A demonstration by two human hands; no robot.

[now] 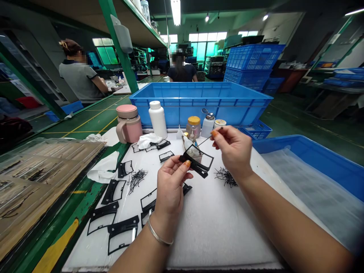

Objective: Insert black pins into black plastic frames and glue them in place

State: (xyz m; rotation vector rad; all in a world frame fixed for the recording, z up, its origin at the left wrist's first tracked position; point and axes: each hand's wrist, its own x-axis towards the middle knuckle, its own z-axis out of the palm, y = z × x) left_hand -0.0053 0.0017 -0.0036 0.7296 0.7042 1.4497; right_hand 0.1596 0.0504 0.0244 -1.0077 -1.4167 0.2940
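A black-framed clear film piece (196,161) is held up over a white foam sheet (216,235), just R of the L hand (170,189) and down-L of the R hand (231,149). Its long axis runs roughly across the view, sloping down to the R. The L hand is nearer: the piece is pinched at its L end btwn thumb and fingers, so that hand is closed on it. The R hand is also closed in a pinch, but on a thin dark stick (206,139), and is kept apart from the piece. The stick is angled down-L toward the piece's top edge; contact can't be told from this view. The piece is seen w/ a matte black strip along the lower edge and a thin black outline round a glossy see-through window. Similar pieces (122,235) are laid out on the L of the sheet, w/ tangles of fine black scraps (137,180) on the L and more (226,177) on the R. A crumpled white wipe (148,141) is seen near the sheet's far edge, and a white plastic bottle (157,119), a yellow-lidded jar (193,127) and a pump bottle (207,123) are stood beyond, in front of a blue plastic crate (199,102), all on the table (82,201).
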